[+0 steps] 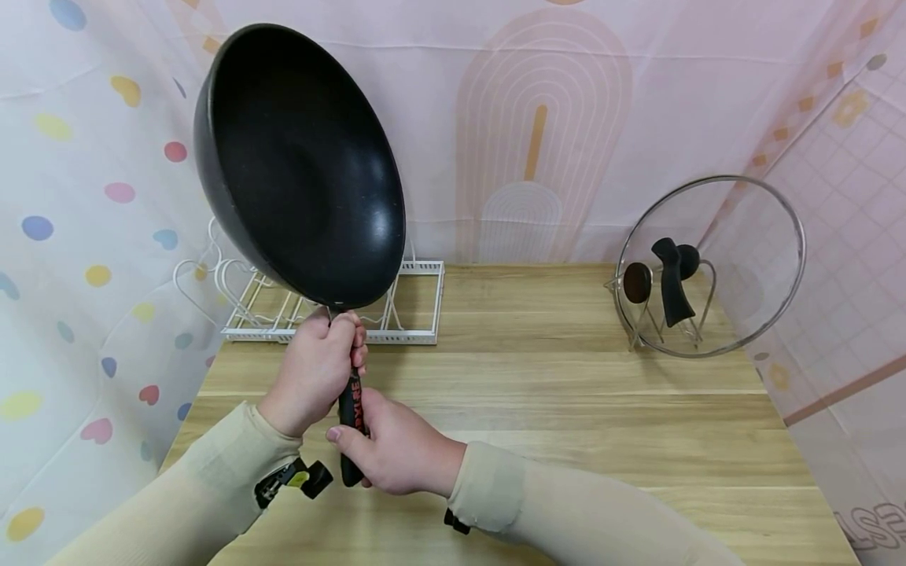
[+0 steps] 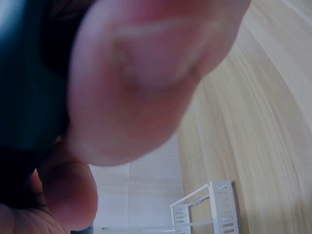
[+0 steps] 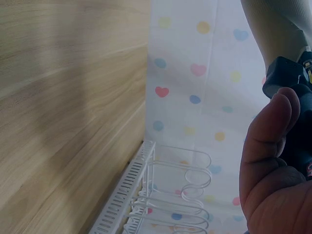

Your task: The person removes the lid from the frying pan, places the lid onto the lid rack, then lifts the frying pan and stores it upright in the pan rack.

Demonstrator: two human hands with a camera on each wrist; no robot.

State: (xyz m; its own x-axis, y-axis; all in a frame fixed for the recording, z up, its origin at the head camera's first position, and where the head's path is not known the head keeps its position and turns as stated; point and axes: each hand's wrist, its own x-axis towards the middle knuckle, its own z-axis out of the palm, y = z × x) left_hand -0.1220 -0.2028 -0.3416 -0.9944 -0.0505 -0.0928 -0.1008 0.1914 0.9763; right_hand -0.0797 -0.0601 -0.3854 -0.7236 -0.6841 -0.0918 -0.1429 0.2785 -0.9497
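Observation:
A deep black wok (image 1: pixel 304 165) is held up and tilted at the left, its dark inside turned toward me. My left hand (image 1: pixel 314 365) grips the long black handle (image 1: pixel 351 401) close to the pan. Lower down, near the handle's end, my right hand (image 1: pixel 399 448) holds it with the thumb across the front; the other fingers are mostly hidden behind. In the left wrist view, fingers (image 2: pixel 131 97) fill much of the picture beside the dark handle. The right wrist view has the right thumb (image 3: pixel 268 136) against the handle.
Behind the wok, a white wire dish rack (image 1: pixel 403 338) stands on the wooden table (image 1: pixel 531 377), partly covered by the pan. At the right, a glass lid (image 1: pixel 801 236) with a black handle leans in a small wire stand (image 1: pixel 710 295). Patterned curtains surround the table's back and sides.

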